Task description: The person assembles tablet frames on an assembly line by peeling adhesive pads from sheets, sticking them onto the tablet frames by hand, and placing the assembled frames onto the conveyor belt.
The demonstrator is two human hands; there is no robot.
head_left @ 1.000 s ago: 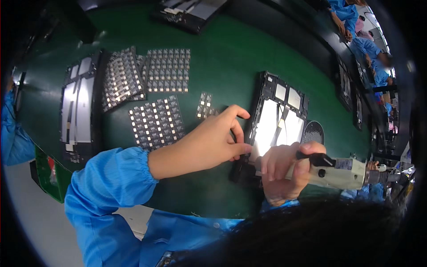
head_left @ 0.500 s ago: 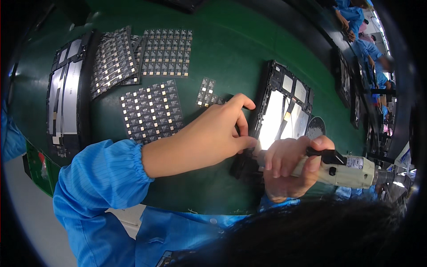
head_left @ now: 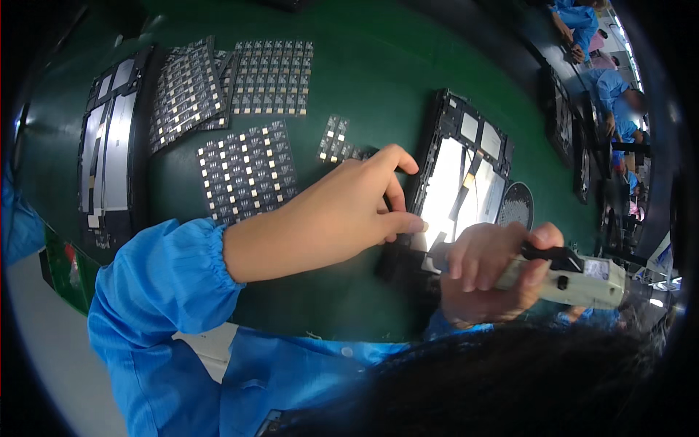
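Observation:
My right hand (head_left: pixel 495 273) is wrapped round a pale electric screwdriver (head_left: pixel 582 284) with a black lever, its thumb by the lever. The tool lies almost level, its nose over the lower end of a tablet-like device (head_left: pixel 445 186) with a black frame and silver panels. My left hand (head_left: pixel 349 197) reaches over from the left, fingers bent and thumb tip at the device's lower left edge, close to the screwdriver's nose. Whatever its fingertips pinch is hidden. Beside its knuckles lies a small piece of black board panel (head_left: pixel 335 138) with pale squares.
Several board panels (head_left: pixel 251 171) lie on the green table (head_left: pixel 364 65) to the left, some stacked. A second similar device (head_left: pixel 109 160) stands farther left. Right of the nearer device is a round dish (head_left: pixel 517 206) of small metal pieces. People in blue sleeves (head_left: pixel 579 29) work at far right.
The right hand and screwdriver have shifted slightly right. My left thumb has edged a little farther over the device's edge. The whole view has tilted slightly.

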